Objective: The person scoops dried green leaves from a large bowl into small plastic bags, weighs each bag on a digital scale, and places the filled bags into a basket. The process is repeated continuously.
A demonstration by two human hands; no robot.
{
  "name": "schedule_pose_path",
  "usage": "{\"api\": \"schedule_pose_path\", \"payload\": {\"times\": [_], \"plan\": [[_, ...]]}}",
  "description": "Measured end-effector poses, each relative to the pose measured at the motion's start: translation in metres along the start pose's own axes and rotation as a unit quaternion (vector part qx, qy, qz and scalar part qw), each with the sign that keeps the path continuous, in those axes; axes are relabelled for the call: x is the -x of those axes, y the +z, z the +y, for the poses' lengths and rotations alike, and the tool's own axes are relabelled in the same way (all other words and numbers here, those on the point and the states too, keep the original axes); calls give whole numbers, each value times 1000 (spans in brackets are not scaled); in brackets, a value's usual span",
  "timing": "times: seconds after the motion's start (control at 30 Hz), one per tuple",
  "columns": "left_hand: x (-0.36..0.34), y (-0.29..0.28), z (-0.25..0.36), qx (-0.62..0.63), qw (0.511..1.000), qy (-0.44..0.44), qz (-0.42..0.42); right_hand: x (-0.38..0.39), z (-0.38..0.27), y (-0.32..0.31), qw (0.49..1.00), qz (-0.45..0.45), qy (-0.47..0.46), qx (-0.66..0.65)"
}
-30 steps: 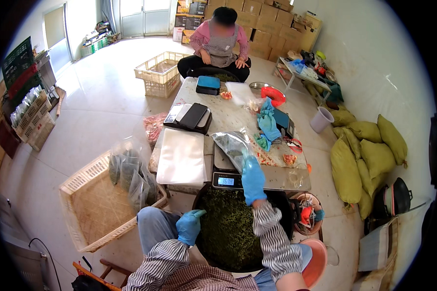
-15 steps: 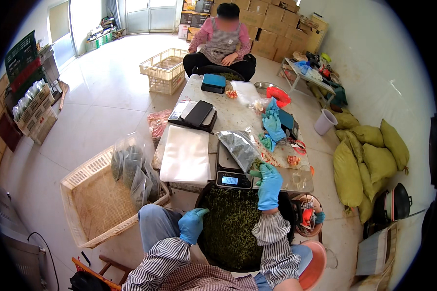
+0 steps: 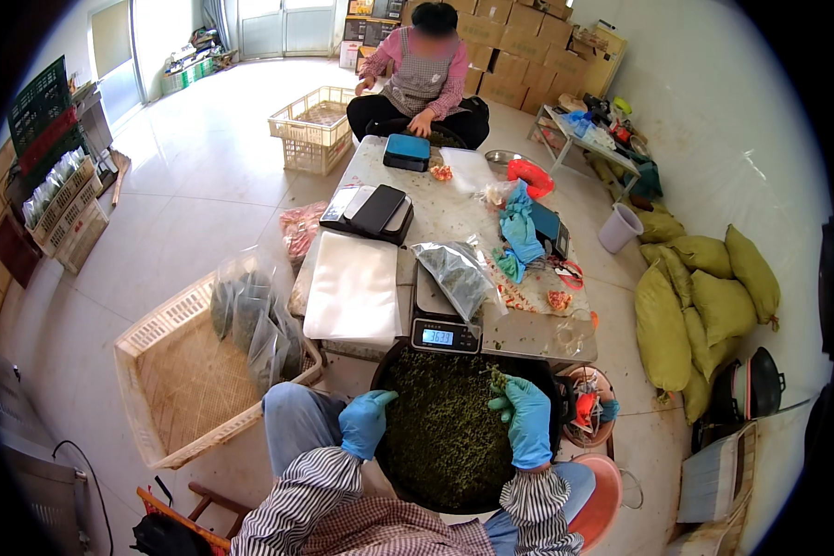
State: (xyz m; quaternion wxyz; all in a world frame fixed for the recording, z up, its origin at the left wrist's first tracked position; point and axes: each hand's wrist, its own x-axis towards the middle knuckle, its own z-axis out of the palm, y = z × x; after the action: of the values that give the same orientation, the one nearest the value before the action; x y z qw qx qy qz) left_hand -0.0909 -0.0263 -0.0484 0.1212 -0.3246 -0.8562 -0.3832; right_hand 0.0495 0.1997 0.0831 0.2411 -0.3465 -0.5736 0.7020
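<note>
Between my knees sits a wide black basin [image 3: 440, 445] full of loose, dark green, dried leaf-like bits. My right hand [image 3: 527, 422], in a blue glove, hovers over its right side, fingers pinched on a small clump of the green bits [image 3: 498, 379]. My left hand [image 3: 365, 424], gloved too, is curled at the basin's left rim and seems to grip it, though its fingers are partly hidden. Beyond the basin, a clear plastic bag [image 3: 456, 273] partly filled with the green stuff lies tilted on a digital scale [image 3: 445, 335] with a lit display.
Flat clear bags [image 3: 352, 292] lie stacked on the table left of the scale. A cream crate [image 3: 171, 389] with filled bags stands at lower left. Across the table [image 3: 537, 343] sits a co-worker [image 3: 426, 74]. Yellow-green sacks [image 3: 667, 324] and a pink bucket [image 3: 598, 505] are on the right.
My right hand has moved from the bag's mouth down to the basin. The scale's reading has dropped. My left hand stays put. The co-worker's hands have shifted.
</note>
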Motion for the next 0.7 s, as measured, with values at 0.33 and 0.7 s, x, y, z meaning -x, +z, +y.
{"api": "schedule_pose_path", "payload": {"times": [0.33,0.7], "plan": [[0,1,2,-18,1000,-14,-6,1,-5,-3,969,-35,-100,224],[-1,5,0,-18,1000,-1,7,-145,-24,77,524,189,-455,695]]}}
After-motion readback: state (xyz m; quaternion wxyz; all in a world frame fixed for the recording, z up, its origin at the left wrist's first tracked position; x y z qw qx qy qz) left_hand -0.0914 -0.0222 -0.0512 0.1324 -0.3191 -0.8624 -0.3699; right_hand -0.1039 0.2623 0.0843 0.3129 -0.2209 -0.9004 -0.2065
